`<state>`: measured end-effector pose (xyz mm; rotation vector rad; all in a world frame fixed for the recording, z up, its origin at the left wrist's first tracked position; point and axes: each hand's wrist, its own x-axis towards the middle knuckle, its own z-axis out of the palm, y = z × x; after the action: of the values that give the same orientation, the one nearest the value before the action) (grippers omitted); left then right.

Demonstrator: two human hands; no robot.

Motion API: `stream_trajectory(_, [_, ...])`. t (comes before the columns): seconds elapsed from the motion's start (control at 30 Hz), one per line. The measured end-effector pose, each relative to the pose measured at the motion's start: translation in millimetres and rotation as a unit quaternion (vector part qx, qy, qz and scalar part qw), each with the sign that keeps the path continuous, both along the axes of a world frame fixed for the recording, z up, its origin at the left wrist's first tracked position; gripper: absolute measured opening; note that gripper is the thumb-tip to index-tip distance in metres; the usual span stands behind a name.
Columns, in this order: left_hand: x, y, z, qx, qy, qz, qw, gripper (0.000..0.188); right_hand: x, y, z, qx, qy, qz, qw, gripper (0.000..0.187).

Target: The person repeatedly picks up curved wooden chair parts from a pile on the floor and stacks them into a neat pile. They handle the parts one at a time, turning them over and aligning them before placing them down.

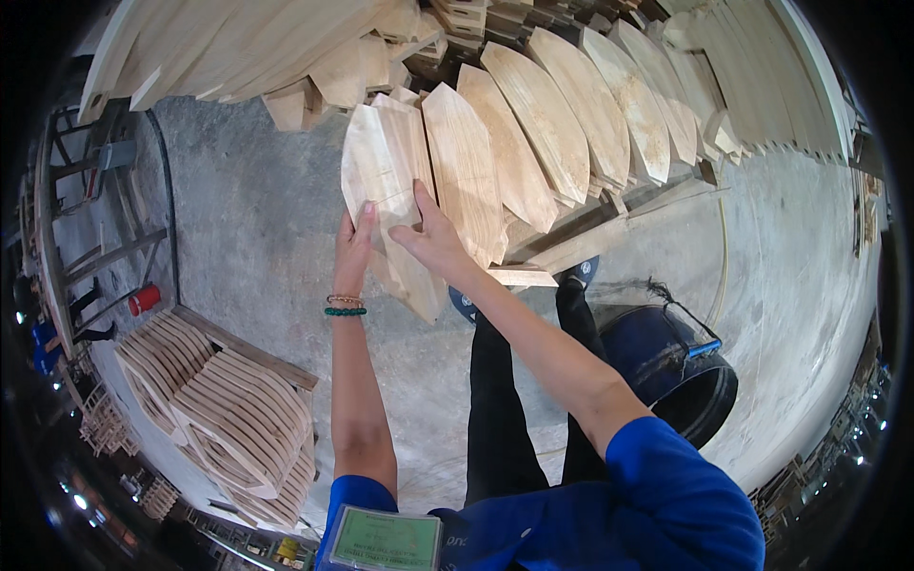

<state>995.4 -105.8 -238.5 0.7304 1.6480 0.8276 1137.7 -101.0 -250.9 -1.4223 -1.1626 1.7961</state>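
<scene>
A pale wooden board [381, 157] with a pointed end stands tilted at the left end of a row of similar boards. My left hand [356, 249] grips its left edge, thumb on the face and the other fingers mostly hidden behind. On the board's right edge my right hand [436, 238] is closed, its thumb across the face and a finger reaching up along the side. At least one more board seems to lie against this one, and their lower ends point down toward my feet. Just right of my right hand leans the neighbouring wooden board [462, 162].
Several curved boards [562, 114] lean in a row on a low wooden support [609, 214]. More stacked wood [228, 48] lies at the far left. A dark blue drum [657, 352] is beside my right leg. Slatted wooden frames [238, 409] sit on the concrete floor [257, 228] at left.
</scene>
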Motion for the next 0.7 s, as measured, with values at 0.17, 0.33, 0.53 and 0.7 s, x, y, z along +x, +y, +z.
stream_trajectory(0.17, [13.1,4.3,-0.6,0.013,0.0,-0.014,1.0,0.061,-5.3,2.7,-6.4,0.052,-0.013,-0.081,0.995,0.093])
stream_trajectory(0.33, [20.4,11.5,-2.8,0.02,-0.025,-0.069,0.997,0.063,-7.3,-1.8,-12.3,0.071,0.054,-0.169,0.982,0.094])
stream_trajectory(0.53, [46.0,26.8,5.7,0.045,0.042,-0.038,0.997,0.059,13.8,8.7,1.5,0.058,-0.001,-0.129,0.99,0.094])
stream_trajectory(0.7, [37.5,30.7,-9.4,0.043,-0.052,0.035,0.997,0.053,8.5,12.7,9.2,0.038,-0.05,-0.066,0.996,0.096])
